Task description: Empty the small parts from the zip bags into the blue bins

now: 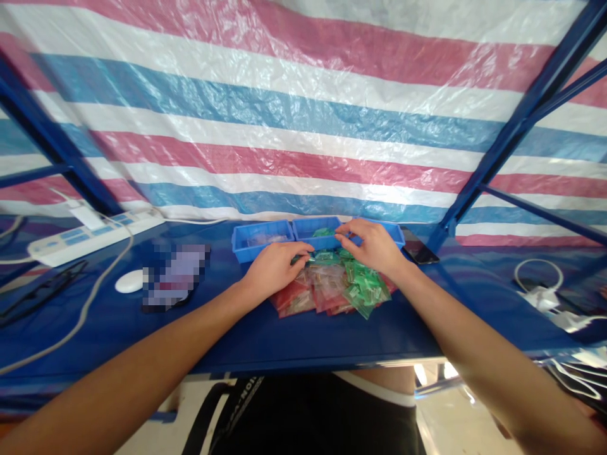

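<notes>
Small clear plastic bags lie in a loose pile on the blue table, with red bags, pale see-through bags and green bags. My left hand is at the pile's left back edge, thumb and fingertips drawn together; anything between them is too small to make out. Over the right side of the middle blue bin, my right hand has its fingers bent in a pinch, and what they hold cannot be made out. Green pieces lie inside that bin.
The left blue bin holds pale clear pieces. Partly behind my right hand is the right blue bin, with a dark phone beside it. A white mouse, blurred-out phone-like object, power strip and cable lie left.
</notes>
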The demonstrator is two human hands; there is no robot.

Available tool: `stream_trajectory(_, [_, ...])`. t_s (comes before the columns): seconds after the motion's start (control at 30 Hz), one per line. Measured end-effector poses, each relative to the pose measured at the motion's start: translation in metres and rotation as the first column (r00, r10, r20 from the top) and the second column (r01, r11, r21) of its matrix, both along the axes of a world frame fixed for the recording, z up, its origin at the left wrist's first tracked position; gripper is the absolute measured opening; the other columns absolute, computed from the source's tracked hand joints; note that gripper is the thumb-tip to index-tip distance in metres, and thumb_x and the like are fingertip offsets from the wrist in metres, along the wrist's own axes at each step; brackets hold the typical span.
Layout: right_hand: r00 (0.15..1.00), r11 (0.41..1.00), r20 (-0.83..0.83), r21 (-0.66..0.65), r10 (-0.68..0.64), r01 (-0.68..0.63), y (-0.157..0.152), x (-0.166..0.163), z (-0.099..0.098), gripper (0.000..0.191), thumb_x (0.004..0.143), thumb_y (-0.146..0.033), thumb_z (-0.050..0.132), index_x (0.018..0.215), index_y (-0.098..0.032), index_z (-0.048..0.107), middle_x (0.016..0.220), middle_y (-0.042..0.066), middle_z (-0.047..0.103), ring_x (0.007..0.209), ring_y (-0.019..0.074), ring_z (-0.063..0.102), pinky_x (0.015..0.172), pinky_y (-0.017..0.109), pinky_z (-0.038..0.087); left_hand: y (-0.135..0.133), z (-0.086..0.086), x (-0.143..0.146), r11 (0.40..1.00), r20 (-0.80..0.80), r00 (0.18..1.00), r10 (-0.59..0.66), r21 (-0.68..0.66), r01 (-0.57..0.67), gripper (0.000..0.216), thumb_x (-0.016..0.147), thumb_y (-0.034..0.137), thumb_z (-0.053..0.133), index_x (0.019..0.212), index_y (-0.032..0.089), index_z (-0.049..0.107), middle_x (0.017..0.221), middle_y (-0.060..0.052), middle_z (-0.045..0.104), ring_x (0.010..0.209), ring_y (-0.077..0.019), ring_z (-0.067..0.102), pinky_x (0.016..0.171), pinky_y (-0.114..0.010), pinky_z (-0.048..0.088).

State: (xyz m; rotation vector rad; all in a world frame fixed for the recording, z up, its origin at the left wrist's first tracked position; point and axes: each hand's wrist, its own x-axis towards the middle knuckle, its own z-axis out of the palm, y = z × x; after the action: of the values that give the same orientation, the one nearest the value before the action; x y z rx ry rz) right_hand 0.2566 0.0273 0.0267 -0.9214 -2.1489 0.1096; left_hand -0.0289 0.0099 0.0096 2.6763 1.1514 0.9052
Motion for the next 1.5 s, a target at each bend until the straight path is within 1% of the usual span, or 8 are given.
stream_trajectory(0.17, [0.989,0.985,-0.081,-0.112,0.122,-0.13,-0.015,-0.01,0.006,0.024,0.099,-0.043,0.072,0.116,-0.026,0.079,0.116,0.01,0.081,0.108,0.0316,0.075,0.101,0.05,0.057,-0.01,0.014,0.005,0.987,0.211,0.977,0.007,0.158,-0.041,0.022,0.107,0.028,0.059,0.114,0.02,0.077,0.112,-0.007,0.082,0.103,-0.0231,0.078,0.096,-0.036,0.059])
stream_trajectory(0.3, [0.937,0.898,-0.26,-0.312,0.232,-0.309,-0.025,-0.024,0.003,0.05,0.085,-0.047,0.087,0.129,-0.027,0.073,0.117,0.006,0.081,0.106,0.0275,0.077,0.099,0.043,0.06,-0.022,0.016,0.013,0.973,0.372,0.924,-0.086,0.229,-0.001,0.018,0.106,0.028,0.063,0.114,0.02,0.077,0.109,-0.007,0.081,0.1,-0.02,0.077,0.093,-0.033,0.06])
stream_trajectory(0.53, [0.848,0.765,-0.508,-0.484,0.149,-0.424,-0.022,-0.035,-0.01,0.039,0.083,-0.047,0.088,0.108,-0.024,0.07,0.096,0.003,0.082,0.083,0.0204,0.076,0.081,0.035,0.06,-0.021,0.005,0.015,0.992,0.462,0.88,-0.108,-0.007,0.126,0.048,0.101,0.04,0.071,0.146,0.024,0.06,0.126,-0.012,0.077,0.102,-0.0255,0.079,0.086,-0.039,0.068])
stream_trajectory(0.9, [0.858,0.803,-0.503,-0.466,0.105,-0.372,-0.022,-0.029,-0.008,0.043,0.078,-0.043,0.092,0.108,-0.022,0.069,0.082,-0.001,0.077,0.072,0.0166,0.07,0.075,0.031,0.055,-0.018,0.006,0.016,0.99,0.469,0.878,-0.089,-0.059,0.132,0.061,0.097,0.035,0.075,0.152,0.024,0.051,0.115,-0.008,0.077,0.081,-0.0168,0.076,0.077,-0.031,0.066])
stream_trajectory(1.03, [0.805,0.782,-0.589,-0.471,0.067,-0.409,-0.023,-0.029,-0.005,0.056,0.081,-0.045,0.091,0.127,-0.023,0.067,0.075,-0.005,0.072,0.065,0.0134,0.064,0.067,0.027,0.052,-0.024,0.014,0.017,0.972,0.286,0.937,-0.198,0.181,0.15,0.057,0.096,0.033,0.077,0.15,0.025,0.058,0.157,-0.016,0.057,0.128,-0.0284,0.067,0.102,-0.044,0.062])
stream_trajectory(1.17, [0.762,0.747,-0.646,-0.483,0.048,-0.456,-0.022,-0.028,-0.003,0.077,0.082,-0.049,0.09,0.149,-0.026,0.061,0.077,-0.006,0.075,0.066,0.0139,0.066,0.07,0.029,0.057,-0.021,0.015,0.016,0.928,0.15,0.962,-0.228,0.331,0.169,0.041,0.098,0.027,0.075,0.138,0.026,0.068,0.15,-0.013,0.063,0.141,-0.0313,0.058,0.119,-0.056,0.047])
stream_trajectory(1.3, [0.801,0.751,-0.592,-0.487,0.092,-0.446,-0.023,-0.026,0.002,0.044,0.088,-0.058,0.083,0.116,-0.023,0.082,0.089,0.002,0.081,0.073,0.0177,0.073,0.071,0.031,0.059,-0.016,0.011,0.012,0.945,0.201,0.959,-0.2,0.297,0.135,0.027,0.104,0.02,0.064,0.129,0.024,0.074,0.13,-0.011,0.075,0.122,-0.0247,0.07,0.112,-0.046,0.053])
stream_trajectory(1.5, [0.856,0.793,-0.509,-0.485,0.086,-0.368,-0.024,-0.023,0.0,0.04,0.083,-0.056,0.088,0.104,-0.022,0.085,0.073,0.002,0.074,0.063,0.0155,0.062,0.058,0.028,0.047,-0.018,0.01,0.011,0.969,0.277,0.941,-0.196,0.2,0.143,0.022,0.106,0.029,0.065,0.123,0.019,0.075,0.11,-0.009,0.078,0.1,-0.0208,0.074,0.091,-0.033,0.058])
